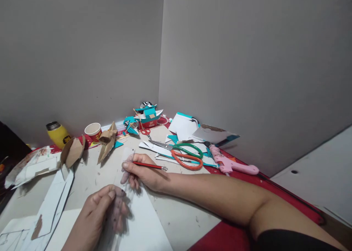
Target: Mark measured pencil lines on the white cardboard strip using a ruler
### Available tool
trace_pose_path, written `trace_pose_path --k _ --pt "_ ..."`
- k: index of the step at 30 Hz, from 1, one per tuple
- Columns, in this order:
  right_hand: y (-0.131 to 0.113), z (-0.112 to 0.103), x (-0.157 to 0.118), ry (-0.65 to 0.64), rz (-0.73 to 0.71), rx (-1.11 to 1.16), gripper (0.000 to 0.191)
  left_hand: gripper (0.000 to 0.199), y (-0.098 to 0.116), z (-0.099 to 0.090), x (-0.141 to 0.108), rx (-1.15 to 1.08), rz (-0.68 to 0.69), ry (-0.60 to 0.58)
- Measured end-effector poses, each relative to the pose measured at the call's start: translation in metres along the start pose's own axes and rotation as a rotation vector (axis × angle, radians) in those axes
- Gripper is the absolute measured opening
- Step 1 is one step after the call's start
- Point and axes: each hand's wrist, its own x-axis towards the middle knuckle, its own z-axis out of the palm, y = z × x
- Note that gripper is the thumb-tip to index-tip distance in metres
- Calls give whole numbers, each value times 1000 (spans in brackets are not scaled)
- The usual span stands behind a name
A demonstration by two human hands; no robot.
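My left hand pinches the near part of a clear plastic strip that looks like a ruler; the fingers behind it show through greyish. Further up, my right hand has its thumb and fingers on the strip's far end. A red pencil is also held in my right hand, lying across it with the eraser end pointing right. Beneath both hands is a white sheet on the table. Marks on the strip are too small to read.
Scissors with green and orange handles and a pink glue gun lie to the right. Behind are a model boat, a paper cup and a yellow bottle. Cut cardboard covers the left. Grey walls stand behind.
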Motion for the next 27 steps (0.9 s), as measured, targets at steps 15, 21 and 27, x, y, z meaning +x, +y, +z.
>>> trace_pose_path --k 15,21,27 --pt "3 -3 0 22 -32 4 42 27 4 4 -3 -45 17 -10" --pt "3 -1 -5 10 -53 11 35 30 4 6 -1 -47 40 9" --pt "-2 4 -10 12 -63 -17 36 35 5 6 -3 -31 39 34"
